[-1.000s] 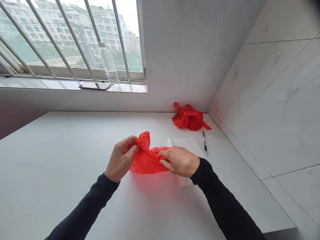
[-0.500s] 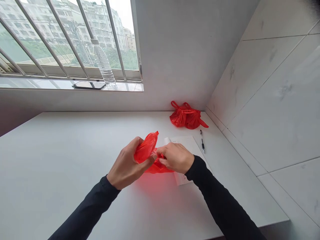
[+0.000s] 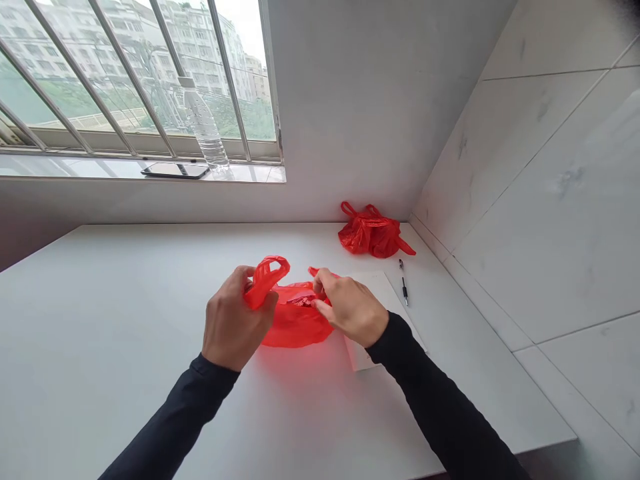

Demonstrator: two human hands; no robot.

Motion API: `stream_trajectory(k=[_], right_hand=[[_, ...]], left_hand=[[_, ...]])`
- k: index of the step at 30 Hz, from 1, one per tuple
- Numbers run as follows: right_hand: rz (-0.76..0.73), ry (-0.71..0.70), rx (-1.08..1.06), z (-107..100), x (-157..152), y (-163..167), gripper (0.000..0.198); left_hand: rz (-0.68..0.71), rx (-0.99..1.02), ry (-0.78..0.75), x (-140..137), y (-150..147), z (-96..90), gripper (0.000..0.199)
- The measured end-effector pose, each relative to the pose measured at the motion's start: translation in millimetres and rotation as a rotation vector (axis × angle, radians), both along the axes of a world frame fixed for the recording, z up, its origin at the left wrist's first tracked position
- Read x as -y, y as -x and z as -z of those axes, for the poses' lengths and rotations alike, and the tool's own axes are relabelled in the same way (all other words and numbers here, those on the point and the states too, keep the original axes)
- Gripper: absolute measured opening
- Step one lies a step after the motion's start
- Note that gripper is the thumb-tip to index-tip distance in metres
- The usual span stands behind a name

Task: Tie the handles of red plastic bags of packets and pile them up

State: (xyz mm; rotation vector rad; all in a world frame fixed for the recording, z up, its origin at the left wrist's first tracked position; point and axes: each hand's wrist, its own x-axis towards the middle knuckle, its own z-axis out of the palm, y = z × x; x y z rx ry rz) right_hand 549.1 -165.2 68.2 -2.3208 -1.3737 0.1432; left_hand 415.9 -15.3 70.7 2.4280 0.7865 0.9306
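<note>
A thin red plastic bag [image 3: 297,327] is stretched between my two hands low over the white table. My left hand [image 3: 235,317] is closed on the bag's left handle, whose loop sticks up above the fingers. On the other side my right hand [image 3: 353,307] pinches the bag's right edge, with a bit of red plastic poking out above it. The mouth between them is partly open, and small pinkish-red pieces show inside; I cannot make out what they are. An open paper booklet [image 3: 380,290] lies beneath and beside my right hand, partly covered.
Another red plastic bag [image 3: 373,233], bunched up, lies at the back of the white table [image 3: 150,300] by the wall. A black pen [image 3: 404,283] is right of the booklet. On the windowsill are a clear bottle [image 3: 205,127] and a dark flat phone or tablet [image 3: 175,171].
My left hand has moved left, drawing the bag's handle away from my right hand. The bunched bag has spread wider and its mouth has opened.
</note>
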Motion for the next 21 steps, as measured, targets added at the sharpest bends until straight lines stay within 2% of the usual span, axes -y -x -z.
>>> stream_trajectory(k=[2, 6, 10, 11, 14, 17, 21], right_hand=[[-0.114, 0.123, 0.048, 4, 1, 0, 0.003], [-0.298, 0.256, 0.087, 3, 0, 4, 0.016], [-0.287, 0.322, 0.085, 1, -3, 7, 0.008], [-0.256, 0.329, 0.079, 3, -4, 6, 0.016], [-0.14, 0.277, 0.058, 10, -7, 4, 0.042], [0.014, 0.205, 0.063, 11, -9, 2, 0.037], [0.195, 0.117, 0.028, 0, -10, 2, 0.04]], left_hand=[[0.003, -0.043, 0.232, -1, 0, -3.7, 0.004], [0.123, -0.06, 0.727, -6, 0, -7.3, 0.004], [0.3, 0.045, 1.157, -15, 0, -8.9, 0.014], [0.352, 0.068, 1.231, -17, 0, -9.2, 0.014], [0.405, 0.101, 1.327, -20, 2, -10.4, 0.018], [0.371, 0.018, 1.307, -18, 4, -13.2, 0.017], [0.464, -0.221, 1.149, -15, 3, -18.0, 0.018]])
